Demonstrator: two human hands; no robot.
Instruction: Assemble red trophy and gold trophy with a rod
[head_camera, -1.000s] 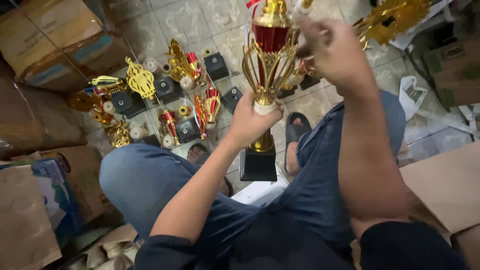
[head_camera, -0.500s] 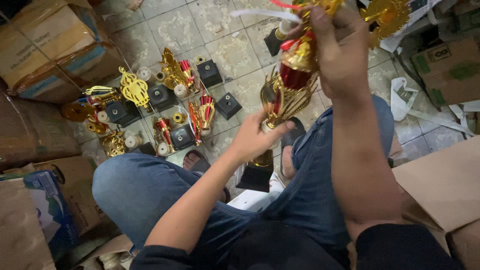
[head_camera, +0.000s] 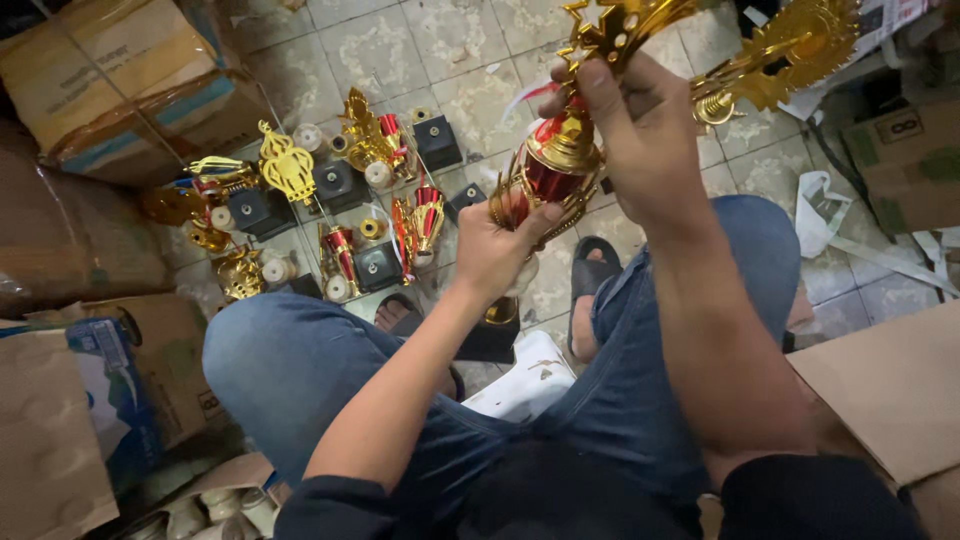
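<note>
- A seated person in jeans (head_camera: 300, 370) fills the lower frame, knees spread over a tiled floor (head_camera: 470, 50); the posture leaves a working gap between the legs, where the trophy (head_camera: 550, 180) is held above its black base (head_camera: 490, 335).
- Cardboard boxes (head_camera: 110, 80) crowd the 10 o'clock corner and more cardboard (head_camera: 890, 390) lies at 4 o'clock; they ring the seat, probably as stock within arm's reach; their far ends are cut off by the frame.
- The red-and-gold trophy stands at centre, tilted toward 1 o'clock; the tilt seems to bring its upper joint nearer the eye; the stem below the cup is hidden behind the wrist.
- The right hand (head_camera: 640, 130), at 12 o'clock, is clamped on the gold star topper (head_camera: 610, 25), fingers wrapped round its neck; the top of the star runs out of frame.
- The left hand (head_camera: 495, 255) is closed round the trophy just under the cup, thumb pressed to the gilt handle, apparently to steady it.
- Loose trophy parts (head_camera: 330, 200), gold figures, red cups and black bases, lie spread at 9 to 11 o'clock, within the left arm's reach; single pieces are hard to tell apart.
- A gold wreath piece (head_camera: 800, 45) sits at 1 o'clock, partly cut off.
- A black sandal (head_camera: 595, 275) shows between the knees; the other foot is mostly hidden.
</note>
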